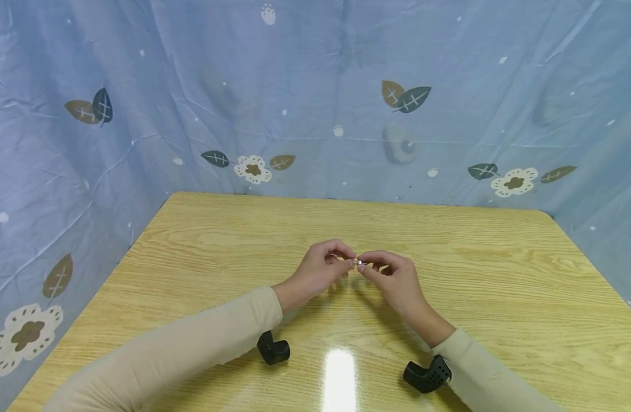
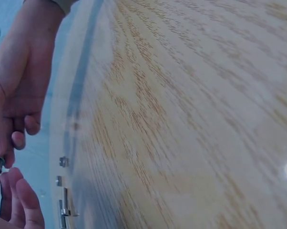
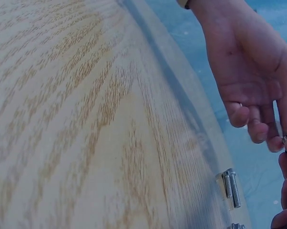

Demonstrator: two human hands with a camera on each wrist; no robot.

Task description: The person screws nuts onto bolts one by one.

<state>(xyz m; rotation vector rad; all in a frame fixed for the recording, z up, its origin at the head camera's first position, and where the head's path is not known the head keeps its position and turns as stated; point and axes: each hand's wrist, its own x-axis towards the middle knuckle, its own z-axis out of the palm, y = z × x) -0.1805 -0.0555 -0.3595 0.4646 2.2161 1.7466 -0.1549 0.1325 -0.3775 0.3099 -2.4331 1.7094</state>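
Fastener (image 1: 359, 262): one is held, off the surface (image 1: 475, 269), between two hands. Two bolts (image 3: 231, 186) lie side by side in the right wrist view, and two small pieces (image 2: 61, 171) sit apart near the edge of the surface in the left wrist view. Two black wrist cameras (image 1: 427, 374) and two pale sleeves (image 1: 191, 346) show too.

What is held is tiny, silvery and shiny; from the left wrist it shows a wide collar with a narrower, dark-ended barrel below. Whether it is one part or two joined, I cannot tell.

Left hand (image 1: 315, 270): grip clamped on it, thumb and forefinger pinching one end. Right hand (image 1: 396, 280): grip clamped on the other end, also by thumb and forefinger. Their fingertips nearly meet.
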